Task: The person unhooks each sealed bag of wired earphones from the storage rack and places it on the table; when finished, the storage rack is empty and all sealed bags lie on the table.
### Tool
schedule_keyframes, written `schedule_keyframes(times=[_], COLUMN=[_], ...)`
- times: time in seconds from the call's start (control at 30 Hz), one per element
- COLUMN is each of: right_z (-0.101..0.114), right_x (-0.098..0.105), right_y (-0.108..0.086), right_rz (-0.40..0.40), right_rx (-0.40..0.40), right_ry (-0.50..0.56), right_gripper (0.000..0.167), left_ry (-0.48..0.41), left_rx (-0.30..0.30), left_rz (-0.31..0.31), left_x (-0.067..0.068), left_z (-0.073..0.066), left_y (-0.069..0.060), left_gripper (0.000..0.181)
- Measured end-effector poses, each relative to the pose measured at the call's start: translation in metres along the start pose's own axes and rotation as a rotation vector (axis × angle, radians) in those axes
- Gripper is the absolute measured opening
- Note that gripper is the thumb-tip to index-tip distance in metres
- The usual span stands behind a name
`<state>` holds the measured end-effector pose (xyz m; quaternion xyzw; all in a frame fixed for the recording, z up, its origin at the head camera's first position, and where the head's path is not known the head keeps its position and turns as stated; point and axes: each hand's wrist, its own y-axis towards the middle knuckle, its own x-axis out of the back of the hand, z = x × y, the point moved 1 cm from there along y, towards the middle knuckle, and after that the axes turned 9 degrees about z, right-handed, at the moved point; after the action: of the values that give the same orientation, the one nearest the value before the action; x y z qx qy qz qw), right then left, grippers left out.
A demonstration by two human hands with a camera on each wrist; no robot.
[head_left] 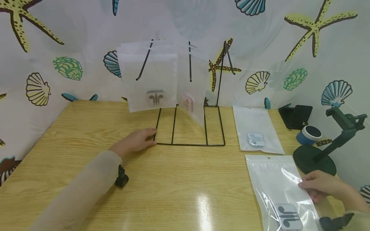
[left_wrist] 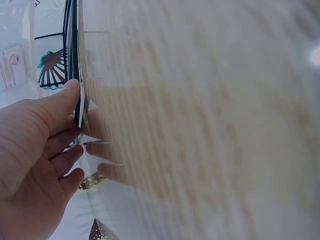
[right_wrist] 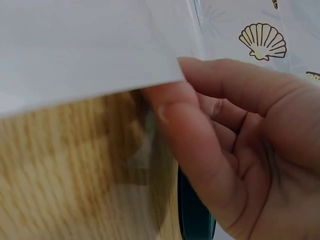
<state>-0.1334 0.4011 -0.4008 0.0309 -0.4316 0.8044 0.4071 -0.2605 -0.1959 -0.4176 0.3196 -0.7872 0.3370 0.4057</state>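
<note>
From where I stand, a white printed sheet (head_left: 86,25) spans the far side, bearing yellow starfish (head_left: 314,28) and seashells (head_left: 38,89). Before it lies a light wood-grain tabletop (head_left: 173,186). A bright light reflection (head_left: 204,213) marks its near section.

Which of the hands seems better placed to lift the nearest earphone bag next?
Probably the right hand: it already pinches the right edge of the nearest earphone bag. The left hand is farther off, at the near left corner of the black wire rack.
</note>
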Motion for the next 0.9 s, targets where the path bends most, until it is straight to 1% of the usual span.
schedule_keyframes(times=[0.23, 0.3, 0.4, 0.57, 0.67, 0.77, 0.9], right_z=[-0.004, -0.004, -0.005, -0.002, 0.001, 0.008, 0.023], right_x=[0.004, 0.006, 0.012, 0.022, 0.026, 0.031, 0.038], right_y=[-0.001, -0.001, -0.003, -0.007, -0.009, -0.01, -0.01], right_rz=[-0.029, -0.039, -0.056, -0.07, -0.103, -0.12, -0.135], right_rx=[-0.029, -0.035, -0.039, 0.005, 0.025, 0.077, 0.151], right_ry=[-0.02, -0.026, -0.022, 0.011, 0.02, 0.027, 0.049], right_gripper=[0.021, 0.025, 0.034, 0.039, 0.04, 0.041, 0.044], left_ry=[-0.008, 0.001, -0.003, -0.009, -0.008, -0.009, -0.009], left_rx=[-0.003, -0.008, 0.002, 0.012, 0.014, 0.017, 0.018], left_rz=[-0.001, -0.002, 0.001, 0.007, 0.007, 0.006, 0.007], left_x=[0.001, 0.001, 0.001, 0.001, 0.001, 0.0, 0.0], left_z=[-0.001, -0.001, -0.002, -0.003, -0.003, -0.002, -0.002], left_y=[0.0, -0.001, -0.001, 0.0, 0.0, 0.0, 0.0], left_gripper=[0.06, 0.06, 0.06, 0.06, 0.059, 0.059, 0.059])
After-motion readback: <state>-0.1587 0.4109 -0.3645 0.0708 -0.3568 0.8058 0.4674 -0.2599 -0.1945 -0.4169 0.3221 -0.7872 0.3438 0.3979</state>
